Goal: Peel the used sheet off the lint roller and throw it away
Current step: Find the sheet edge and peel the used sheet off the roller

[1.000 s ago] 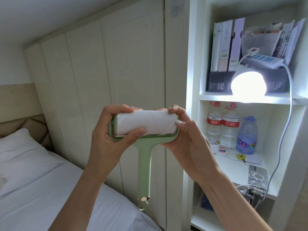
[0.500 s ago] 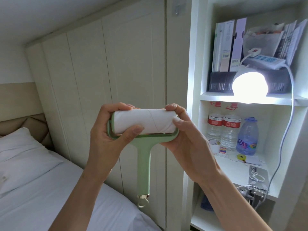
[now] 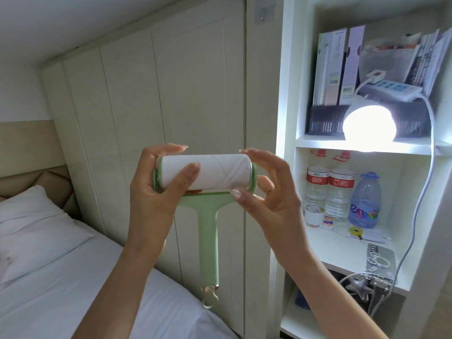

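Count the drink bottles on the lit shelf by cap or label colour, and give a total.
Red-labelled clear water bottles: 2
Blue-capped water bottle: 1
Total: 3

At the right of the frame we read only the letters "en" on the blue water bottle (image 3: 365, 201). We see red labels on the two clear bottles (image 3: 329, 195) beside it and barcode stickers on the upright files (image 3: 338, 67) at upper right, but their print is too small to read.
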`<state>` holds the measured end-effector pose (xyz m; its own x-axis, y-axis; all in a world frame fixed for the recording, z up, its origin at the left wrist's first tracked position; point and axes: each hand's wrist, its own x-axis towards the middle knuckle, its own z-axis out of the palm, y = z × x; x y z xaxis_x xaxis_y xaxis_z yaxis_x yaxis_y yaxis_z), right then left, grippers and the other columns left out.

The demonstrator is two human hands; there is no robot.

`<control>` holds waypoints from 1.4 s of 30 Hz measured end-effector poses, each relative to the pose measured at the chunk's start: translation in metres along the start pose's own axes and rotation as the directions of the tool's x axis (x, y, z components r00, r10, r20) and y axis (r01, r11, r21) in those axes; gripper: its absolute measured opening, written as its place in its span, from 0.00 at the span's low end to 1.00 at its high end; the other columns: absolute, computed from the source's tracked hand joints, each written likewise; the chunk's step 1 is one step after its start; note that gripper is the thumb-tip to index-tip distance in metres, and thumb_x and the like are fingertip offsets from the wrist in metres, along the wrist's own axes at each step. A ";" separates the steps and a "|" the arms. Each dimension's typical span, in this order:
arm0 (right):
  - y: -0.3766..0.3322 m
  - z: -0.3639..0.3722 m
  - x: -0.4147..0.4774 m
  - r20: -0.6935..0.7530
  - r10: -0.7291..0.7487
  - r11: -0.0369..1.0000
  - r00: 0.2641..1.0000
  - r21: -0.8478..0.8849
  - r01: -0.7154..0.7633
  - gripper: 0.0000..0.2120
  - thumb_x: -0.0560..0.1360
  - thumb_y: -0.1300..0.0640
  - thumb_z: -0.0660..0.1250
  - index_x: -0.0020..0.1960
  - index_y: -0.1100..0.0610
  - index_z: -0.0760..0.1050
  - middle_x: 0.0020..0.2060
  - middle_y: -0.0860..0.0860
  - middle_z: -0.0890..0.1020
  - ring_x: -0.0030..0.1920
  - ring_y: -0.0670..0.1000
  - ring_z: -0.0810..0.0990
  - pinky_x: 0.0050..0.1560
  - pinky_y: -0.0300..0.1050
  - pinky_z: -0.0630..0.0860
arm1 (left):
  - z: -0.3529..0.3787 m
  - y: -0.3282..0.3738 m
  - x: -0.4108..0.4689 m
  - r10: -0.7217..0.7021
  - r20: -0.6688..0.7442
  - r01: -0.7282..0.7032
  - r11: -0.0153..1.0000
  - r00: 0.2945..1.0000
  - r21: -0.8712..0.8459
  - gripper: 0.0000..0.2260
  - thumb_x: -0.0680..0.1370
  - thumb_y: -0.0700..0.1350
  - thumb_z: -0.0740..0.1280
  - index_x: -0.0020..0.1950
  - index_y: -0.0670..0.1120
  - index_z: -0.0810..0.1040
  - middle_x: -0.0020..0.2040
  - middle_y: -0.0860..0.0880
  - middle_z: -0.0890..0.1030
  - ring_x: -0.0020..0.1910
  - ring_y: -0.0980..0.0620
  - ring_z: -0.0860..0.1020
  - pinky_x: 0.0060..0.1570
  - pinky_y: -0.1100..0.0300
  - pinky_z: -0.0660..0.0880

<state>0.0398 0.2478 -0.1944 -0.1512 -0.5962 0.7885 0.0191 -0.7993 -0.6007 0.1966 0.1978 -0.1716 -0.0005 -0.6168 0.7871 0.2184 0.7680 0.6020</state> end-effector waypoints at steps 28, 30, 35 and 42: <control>0.010 -0.006 0.002 -0.330 -0.154 0.954 0.931 -0.296 0.053 0.02 0.71 0.56 0.64 0.40 0.51 0.74 0.46 0.49 0.85 0.48 0.53 0.83 0.43 0.52 0.80 | -0.008 -0.006 -0.008 -0.089 0.286 0.070 0.995 0.954 0.075 0.20 0.61 0.50 0.74 0.50 0.62 0.75 0.53 0.64 0.78 0.52 0.62 0.77 0.44 0.68 0.76; 0.011 -0.006 0.003 -0.306 -0.173 0.937 0.936 -0.343 0.061 0.02 0.71 0.57 0.62 0.40 0.51 0.73 0.47 0.48 0.84 0.47 0.55 0.81 0.42 0.52 0.78 | -0.007 -0.006 -0.008 -0.078 0.286 0.058 0.995 0.955 0.079 0.19 0.61 0.50 0.75 0.49 0.62 0.75 0.53 0.63 0.79 0.52 0.62 0.77 0.44 0.68 0.76; 0.013 -0.006 0.003 -0.302 -0.236 0.912 0.924 -0.396 0.104 0.07 0.72 0.64 0.60 0.41 0.53 0.71 0.46 0.51 0.79 0.49 0.50 0.78 0.47 0.46 0.76 | -0.007 -0.006 -0.008 -0.072 0.237 0.057 0.996 0.969 0.073 0.19 0.61 0.50 0.75 0.49 0.61 0.75 0.50 0.65 0.79 0.51 0.62 0.78 0.41 0.69 0.76; 0.010 -0.005 0.001 -0.305 -0.275 0.917 0.912 -0.369 0.153 0.06 0.71 0.60 0.60 0.39 0.49 0.70 0.42 0.48 0.79 0.46 0.53 0.76 0.47 0.38 0.71 | -0.008 -0.013 -0.008 -0.166 0.161 0.153 0.984 0.973 0.089 0.18 0.59 0.54 0.75 0.47 0.55 0.78 0.46 0.55 0.81 0.44 0.50 0.82 0.39 0.60 0.80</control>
<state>0.0353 0.2399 -0.2001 -0.4447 -0.3009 0.8437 -0.3699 -0.7961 -0.4789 0.2017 0.1916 -0.1871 -0.1938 -0.6999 0.6874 0.1285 0.6766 0.7251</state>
